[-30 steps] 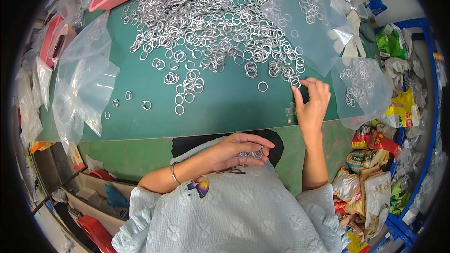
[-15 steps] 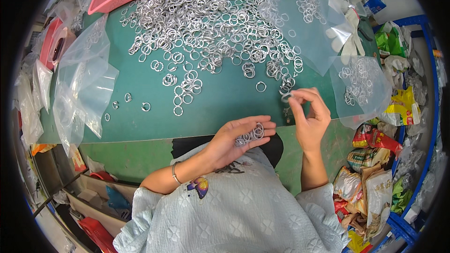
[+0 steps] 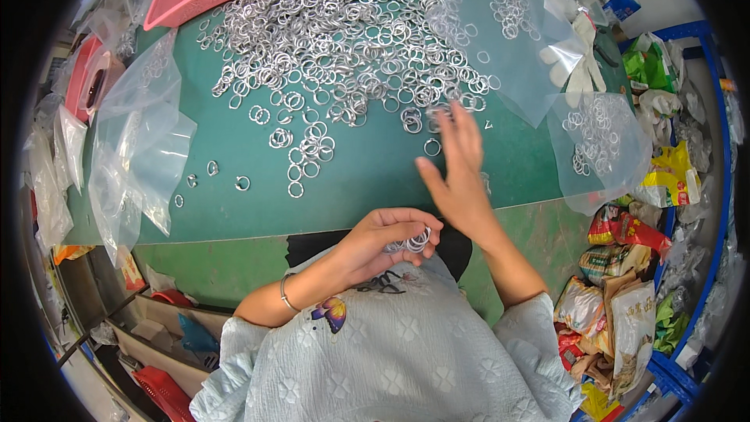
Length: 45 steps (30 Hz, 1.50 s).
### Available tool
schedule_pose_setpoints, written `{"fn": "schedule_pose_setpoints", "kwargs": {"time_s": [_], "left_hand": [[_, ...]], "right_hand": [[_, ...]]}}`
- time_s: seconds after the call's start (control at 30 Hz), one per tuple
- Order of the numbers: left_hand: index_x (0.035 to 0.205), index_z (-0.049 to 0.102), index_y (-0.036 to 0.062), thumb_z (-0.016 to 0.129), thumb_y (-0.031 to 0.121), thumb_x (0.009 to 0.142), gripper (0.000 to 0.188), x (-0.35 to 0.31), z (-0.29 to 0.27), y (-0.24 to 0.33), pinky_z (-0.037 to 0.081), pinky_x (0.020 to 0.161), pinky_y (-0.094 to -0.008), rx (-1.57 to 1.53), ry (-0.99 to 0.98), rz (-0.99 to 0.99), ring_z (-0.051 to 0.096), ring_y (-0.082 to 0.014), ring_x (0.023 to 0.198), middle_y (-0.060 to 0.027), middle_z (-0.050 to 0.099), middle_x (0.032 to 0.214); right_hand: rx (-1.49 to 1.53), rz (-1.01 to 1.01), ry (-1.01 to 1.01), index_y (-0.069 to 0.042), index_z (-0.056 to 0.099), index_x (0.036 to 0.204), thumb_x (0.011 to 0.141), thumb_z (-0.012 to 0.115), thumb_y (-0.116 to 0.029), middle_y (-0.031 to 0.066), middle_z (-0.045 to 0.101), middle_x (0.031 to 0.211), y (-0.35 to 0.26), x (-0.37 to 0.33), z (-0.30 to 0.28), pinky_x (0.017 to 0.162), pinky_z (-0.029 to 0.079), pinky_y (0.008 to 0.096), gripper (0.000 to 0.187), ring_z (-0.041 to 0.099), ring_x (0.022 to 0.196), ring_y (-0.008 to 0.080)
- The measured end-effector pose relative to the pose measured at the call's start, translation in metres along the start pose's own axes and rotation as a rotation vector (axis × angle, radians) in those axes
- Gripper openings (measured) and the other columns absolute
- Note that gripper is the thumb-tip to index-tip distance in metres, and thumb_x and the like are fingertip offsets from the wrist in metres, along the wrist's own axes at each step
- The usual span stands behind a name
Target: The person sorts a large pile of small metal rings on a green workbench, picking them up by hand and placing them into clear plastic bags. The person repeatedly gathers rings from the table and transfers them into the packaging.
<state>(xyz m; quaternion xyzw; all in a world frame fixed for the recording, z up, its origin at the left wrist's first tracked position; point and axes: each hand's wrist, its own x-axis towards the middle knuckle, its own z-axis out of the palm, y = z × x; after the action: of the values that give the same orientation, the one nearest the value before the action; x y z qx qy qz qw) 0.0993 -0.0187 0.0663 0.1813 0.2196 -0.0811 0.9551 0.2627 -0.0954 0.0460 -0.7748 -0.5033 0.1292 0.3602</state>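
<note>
The right fingers (image 3: 467, 134) blur, and the upper edge crops the pink basket (image 3: 212, 1)

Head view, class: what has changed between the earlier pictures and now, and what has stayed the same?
The right hand has swung left to the near edge of the ring pile; the ring it pinched no longer shows between its fingers. The left hand, palm open earlier, has curled around its held rings. The pink basket and white glove stayed put.

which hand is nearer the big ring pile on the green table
Right. The right hand is at the near right edge of the big ring pile; the left hand, curled around some rings, is farther back by the shirt.
</note>
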Motion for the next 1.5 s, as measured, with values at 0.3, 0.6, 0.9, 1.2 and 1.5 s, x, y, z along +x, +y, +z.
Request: {"fn": "schedule_pose_setpoints", "kwargs": {"time_s": [0.3,0.6,0.9,1.2,1.5], "left_hand": [[0.106,0.065,0.0,0.057,0.015,0.094,0.021,-0.013,-0.007,0.003,0.04,0.057,-0.0209,0.058,-0.043,-0.12,0.054,-0.0098,0.072,-0.0057,0.062,0.09],[0.098,0.063,-0.0021,0.054,0.017,0.095,0.021,-0.013,-0.015,0.006,0.038,0.051,-0.0223,-0.076,0.07,-0.045,0.046,-0.0096,0.063,-0.0045,0.054,0.08],[0.118,0.058,-0.0016,0.055,0.011,0.094,0.028,-0.009,-0.009,0.006,0.051,0.068,-0.0249,-0.021,0.069,0.05,0.059,-0.0137,0.082,-0.0086,0.062,0.098],[0.126,0.051,-0.0063,0.049,0.018,0.098,0.037,-0.01,-0.006,0.007,0.05,0.094,-0.0343,-0.072,0.05,0.006,0.061,-0.0226,0.107,-0.0177,0.06,0.117],[0.126,0.047,-0.011,0.04,0.02,0.1,0.041,-0.014,0.0,0.012,0.046,0.1,-0.0414,0.005,0.175,-0.007,0.057,-0.0327,0.114,-0.0268,0.055,0.123]], "right_hand": [[0.453,-0.288,-0.269,-0.008,0.055,0.128,0.084,0.063,-0.01,0.0152,0.035,0.146,-0.04,0.041,0.03,0.109,0.029,0.0399,0.045,0.031,0.136,0.0322],[-0.548,-0.071,0.265,-0.004,0.065,0.099,0.078,0.069,-0.011,0.0065,0.058,0.102,0.026,0.025,-0.031,0.084,0.035,0.0397,0.022,0.051,0.097,0.0254],[-0.503,-0.104,0.308,-0.002,0.062,0.1,0.078,0.07,-0.014,0.0083,0.058,0.102,0.022,0.03,-0.028,0.083,0.035,0.0405,0.026,0.052,0.096,0.0268],[-0.388,-0.131,0.078,-0.002,0.061,0.096,0.075,0.072,-0.011,0.0077,0.055,0.095,-0.001,0.003,-0.023,0.078,0.036,0.0392,0.026,0.051,0.089,0.026],[-0.087,-0.164,0.005,-0.003,0.064,0.091,0.07,0.075,-0.01,0.0081,0.06,0.094,-0.011,-0.011,-0.03,0.079,0.038,0.0369,0.025,0.054,0.086,0.0263]]}}
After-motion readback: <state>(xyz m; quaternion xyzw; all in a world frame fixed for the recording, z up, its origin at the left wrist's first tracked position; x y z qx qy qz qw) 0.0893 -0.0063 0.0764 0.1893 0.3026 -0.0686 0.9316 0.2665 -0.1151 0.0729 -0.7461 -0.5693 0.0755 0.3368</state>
